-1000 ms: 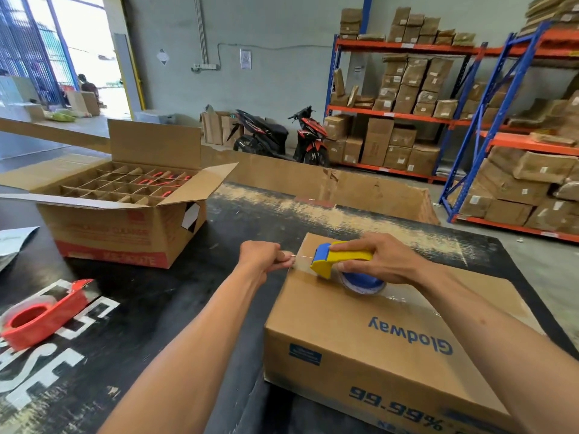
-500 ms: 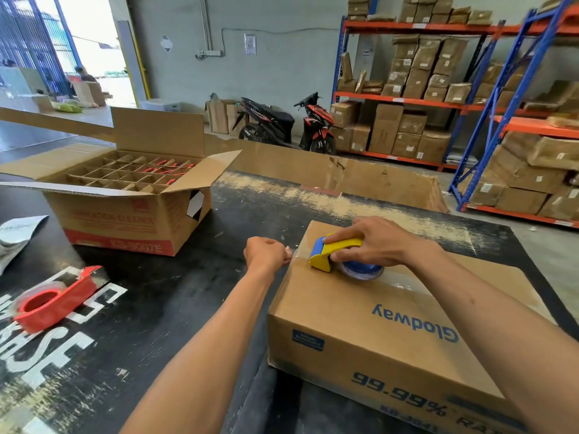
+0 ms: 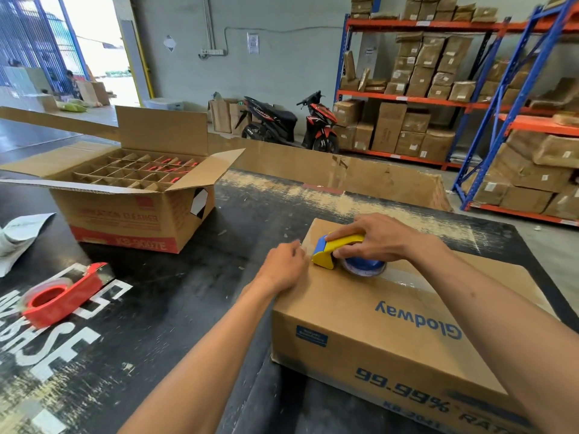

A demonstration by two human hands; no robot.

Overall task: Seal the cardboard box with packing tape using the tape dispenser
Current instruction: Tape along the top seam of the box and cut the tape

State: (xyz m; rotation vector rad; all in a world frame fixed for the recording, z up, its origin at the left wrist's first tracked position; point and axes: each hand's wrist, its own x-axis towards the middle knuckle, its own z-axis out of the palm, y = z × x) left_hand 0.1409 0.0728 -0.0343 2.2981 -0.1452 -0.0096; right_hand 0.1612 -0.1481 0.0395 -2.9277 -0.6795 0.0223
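On the near right part of the black table [image 3: 175, 308], a closed cardboard box [image 3: 391, 333] is recorded, its left end facing the table's middle. Compared with the frame half a second earlier, the left hand [image 3: 282, 270] is no longer held as a fist clear of the box's left end; it is now laid against the top left edge, fingers loosely spread and slightly blurred, with nothing clearly gripped. Whether the tape end is pinched under the fingertips cannot be told. The right hand [image 3: 379, 238] is found in the same place as before, wrapped over the tape dispenser [image 3: 338, 250], fingers closed around its yellow body. The dispenser is kept at the far left of the box top, touching the cardboard.

Cardboard box: brown, lid flaps shut, blue lettering "Glodway" printed upside down on top, "99.99%" on the near side, a small blue label at the near left corner. A glossy strip of clear packing tape [image 3: 404, 278] is seen running along the top seam to the right of the dispenser.

Tape dispenser: yellow housing, blue front plate, blue roll core at its base.

Other items: a red tape dispenser [image 3: 59, 297] lying near the left edge of the table; an open box with dividers [image 3: 125, 195] at far left; a white bag [image 3: 22, 236] at the left edge.
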